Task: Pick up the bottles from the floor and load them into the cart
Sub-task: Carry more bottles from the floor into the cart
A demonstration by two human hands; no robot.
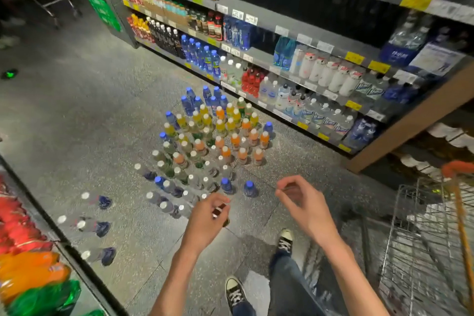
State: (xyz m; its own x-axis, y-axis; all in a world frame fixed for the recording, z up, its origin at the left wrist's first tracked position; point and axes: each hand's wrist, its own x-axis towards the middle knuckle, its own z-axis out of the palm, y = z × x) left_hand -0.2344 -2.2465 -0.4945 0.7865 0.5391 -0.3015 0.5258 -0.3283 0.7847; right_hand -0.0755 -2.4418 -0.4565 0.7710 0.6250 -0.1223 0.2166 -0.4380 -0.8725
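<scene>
Evidently between loads | hands (pixel 205 215) (pixel 302 202) hung loosely curled, holding nothing, over bottles (pixel 205 141) | cart (pixel 420 238) at right | next: needed stooping, gripping nearest two.

The bottles (pixel 205 141) stand upright on the floor (pixel 84 115) in a tight block, caps nearly touching, so fingers find gaps only along the outer rows. The near edge, by two blue-capped bottles (pixel 238 186), faces open floor just below the left hand (pixel 205 220) and right hand (pixel 305 208). Shelves (pixel 295 64) wall off the far right side of the block. A few loose bottles (pixel 97 226) stand well apart on the left, beside a low display (pixel 33 264). The wire cart (pixel 420 251) stands at right, its top open.
</scene>
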